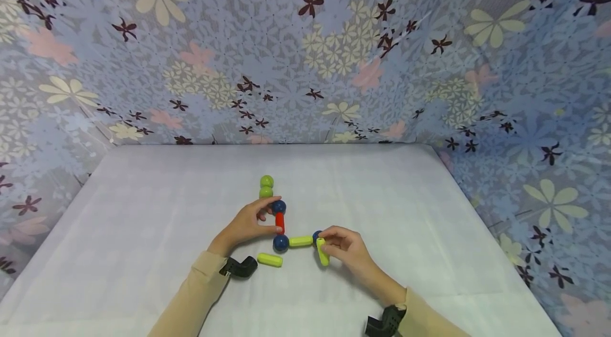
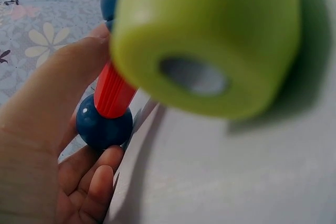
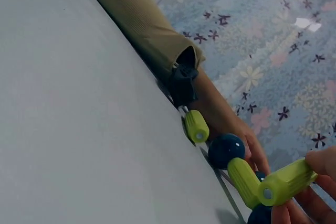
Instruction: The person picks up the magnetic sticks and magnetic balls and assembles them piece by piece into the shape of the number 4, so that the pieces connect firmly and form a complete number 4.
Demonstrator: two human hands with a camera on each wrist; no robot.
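Observation:
My left hand point(image 1: 245, 224) holds a red magnetic rod point(image 1: 280, 223), its thumb by the rod's near end and its fingertips at the far blue ball point(image 1: 279, 207). A second blue ball point(image 1: 281, 243) makes the near corner. From there a yellow-green magnetic rod point(image 1: 300, 241) runs right to a third blue ball point(image 1: 315, 235), partly hidden by fingers. Between thumb and fingers, my right hand point(image 1: 350, 252) pinches another yellow-green rod point(image 3: 289, 182), one end against that third ball. The right wrist view shows a metal disc on the rod's free end.
A loose yellow-green rod point(image 1: 269, 259) lies near the left wrist and looms large in the left wrist view. Two light green balls point(image 1: 266, 181) sit beyond the left hand. Floral cloth point(image 1: 286, 61) rises behind the white table point(image 1: 406, 193).

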